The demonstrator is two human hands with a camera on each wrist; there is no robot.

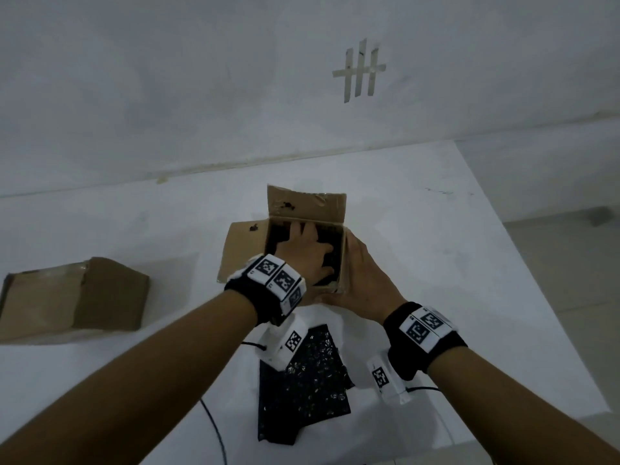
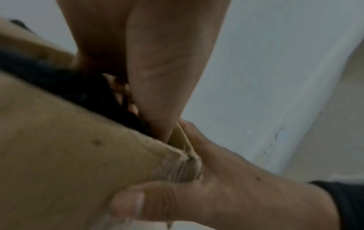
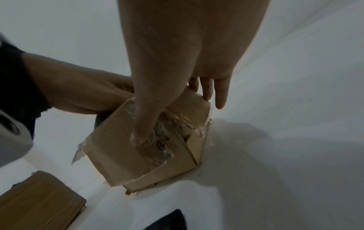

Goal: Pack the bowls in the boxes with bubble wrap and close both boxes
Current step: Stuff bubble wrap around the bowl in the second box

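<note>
- Open box (image 1: pixel 339 209) stands on the white bench (image 1: pixel 436 263); black bubble wrap (image 1: pixel 327 234) fills it.
- Left hand (image 1: pixel 303 250) presses flat inside, fingers (image 1: pixel 295 229) spread.
- Right hand (image 1: pixel 360 276) clasps the box's outer corner.
- Second box (image 1: pixel 73 297) lies left of it, closed.
- Tape lettering unreadable.

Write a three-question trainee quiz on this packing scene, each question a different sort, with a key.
1. True or false: the left hand reaches inside the open box.
2. Multiple choice: the right hand is A) pressing the second box; B) holding the open box's outer wall; C) lifting the black bubble wrap.
3. Fill in: the second box lies to the person's ____ on the table.

Key: 1 true; 2 B; 3 left. The black bubble wrap lies near the person, untouched.
</note>
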